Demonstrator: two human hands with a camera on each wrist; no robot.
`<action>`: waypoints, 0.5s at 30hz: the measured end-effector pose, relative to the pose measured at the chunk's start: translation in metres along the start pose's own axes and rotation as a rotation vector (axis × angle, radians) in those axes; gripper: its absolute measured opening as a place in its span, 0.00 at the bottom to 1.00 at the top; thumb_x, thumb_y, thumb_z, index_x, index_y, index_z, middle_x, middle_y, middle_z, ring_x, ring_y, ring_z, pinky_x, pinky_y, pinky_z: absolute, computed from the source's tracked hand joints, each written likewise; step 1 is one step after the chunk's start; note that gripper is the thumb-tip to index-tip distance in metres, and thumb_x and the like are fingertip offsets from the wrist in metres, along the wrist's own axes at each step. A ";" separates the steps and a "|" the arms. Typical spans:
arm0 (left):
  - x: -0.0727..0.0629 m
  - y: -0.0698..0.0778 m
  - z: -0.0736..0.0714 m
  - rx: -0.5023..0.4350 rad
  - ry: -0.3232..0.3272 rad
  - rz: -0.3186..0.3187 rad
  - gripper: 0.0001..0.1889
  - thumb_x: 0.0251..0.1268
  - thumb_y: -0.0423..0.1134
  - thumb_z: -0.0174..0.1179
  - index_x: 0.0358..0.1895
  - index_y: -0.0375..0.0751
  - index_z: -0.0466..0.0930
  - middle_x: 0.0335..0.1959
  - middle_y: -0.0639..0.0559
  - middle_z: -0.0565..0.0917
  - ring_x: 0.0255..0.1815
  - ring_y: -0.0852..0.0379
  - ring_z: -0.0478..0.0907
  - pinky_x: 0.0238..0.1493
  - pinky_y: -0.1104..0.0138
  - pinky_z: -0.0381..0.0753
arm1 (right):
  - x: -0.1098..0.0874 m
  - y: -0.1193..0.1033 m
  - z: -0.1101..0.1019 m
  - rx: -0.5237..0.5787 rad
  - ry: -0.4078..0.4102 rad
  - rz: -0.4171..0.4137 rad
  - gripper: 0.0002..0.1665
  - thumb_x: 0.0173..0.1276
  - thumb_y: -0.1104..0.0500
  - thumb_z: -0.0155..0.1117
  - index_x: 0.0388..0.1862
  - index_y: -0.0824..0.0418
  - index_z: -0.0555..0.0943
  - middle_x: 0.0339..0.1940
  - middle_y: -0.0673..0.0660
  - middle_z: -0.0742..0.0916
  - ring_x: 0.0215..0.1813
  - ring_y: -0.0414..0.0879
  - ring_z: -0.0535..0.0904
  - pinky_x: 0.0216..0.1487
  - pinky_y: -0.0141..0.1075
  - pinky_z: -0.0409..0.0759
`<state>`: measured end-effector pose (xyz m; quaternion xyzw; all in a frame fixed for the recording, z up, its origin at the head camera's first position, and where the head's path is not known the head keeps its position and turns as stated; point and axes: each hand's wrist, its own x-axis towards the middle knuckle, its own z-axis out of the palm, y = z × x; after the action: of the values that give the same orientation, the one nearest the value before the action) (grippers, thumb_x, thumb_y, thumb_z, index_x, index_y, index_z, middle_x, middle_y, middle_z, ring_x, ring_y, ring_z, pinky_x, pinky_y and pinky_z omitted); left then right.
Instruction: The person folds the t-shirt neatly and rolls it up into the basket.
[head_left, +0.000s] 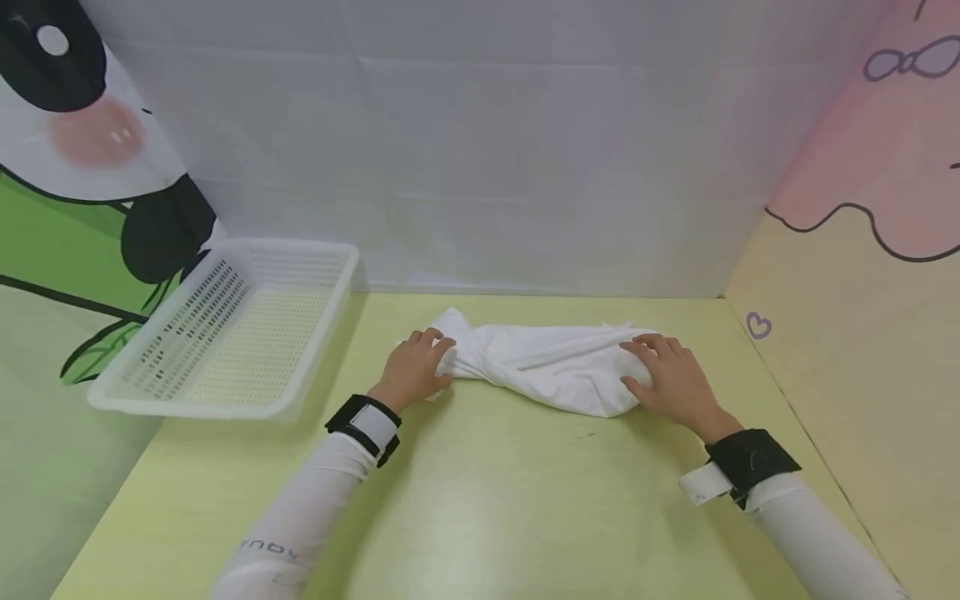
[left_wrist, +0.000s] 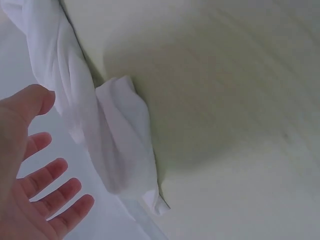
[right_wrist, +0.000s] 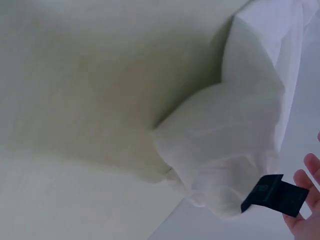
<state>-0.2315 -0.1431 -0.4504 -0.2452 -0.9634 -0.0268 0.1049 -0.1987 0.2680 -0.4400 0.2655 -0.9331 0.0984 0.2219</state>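
Note:
A white cloth (head_left: 555, 362), twisted near its left end and bunched wider at its right, lies across the table. My left hand (head_left: 411, 369) is at the left end; in the left wrist view its thumb and fingers are spread apart beside the folds. At the right end is my right hand (head_left: 677, 382), its fingers loosely bent against the cloth's edge. A black label (right_wrist: 275, 195) sticks out of the cloth in the right wrist view, close to the fingers. Only part of the right hand shows there.
A white perforated plastic basket (head_left: 288, 400) stands on the left of the pale yellow table (head_left: 480, 508). Behind the table rises a grey-white wall sheet (head_left: 480, 167). Printed panels flank both sides, the right panel (head_left: 847, 350) being close to my right arm.

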 end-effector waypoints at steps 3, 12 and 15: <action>0.012 -0.003 -0.004 -0.008 -0.032 -0.026 0.27 0.52 0.49 0.63 0.57 0.44 0.72 0.53 0.42 0.73 0.50 0.42 0.72 0.40 0.55 0.77 | 0.018 0.008 -0.003 0.026 0.006 0.036 0.29 0.52 0.53 0.69 0.53 0.60 0.76 0.49 0.64 0.77 0.46 0.63 0.73 0.35 0.53 0.71; 0.040 -0.011 0.002 -0.014 -0.111 -0.066 0.28 0.55 0.51 0.60 0.59 0.44 0.71 0.55 0.42 0.72 0.53 0.42 0.70 0.45 0.54 0.76 | 0.053 0.017 0.006 0.082 -0.139 0.126 0.28 0.59 0.53 0.63 0.57 0.61 0.74 0.53 0.66 0.76 0.51 0.64 0.70 0.45 0.56 0.70; 0.046 -0.011 0.002 -0.016 -0.115 -0.074 0.28 0.56 0.52 0.59 0.59 0.43 0.71 0.54 0.42 0.73 0.53 0.42 0.71 0.45 0.54 0.76 | 0.060 0.018 0.010 0.095 -0.191 0.162 0.28 0.61 0.52 0.62 0.58 0.61 0.73 0.54 0.67 0.75 0.52 0.64 0.70 0.47 0.56 0.70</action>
<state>-0.2762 -0.1310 -0.4430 -0.2115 -0.9760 -0.0241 0.0463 -0.2575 0.2536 -0.4220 0.2078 -0.9626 0.1345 0.1105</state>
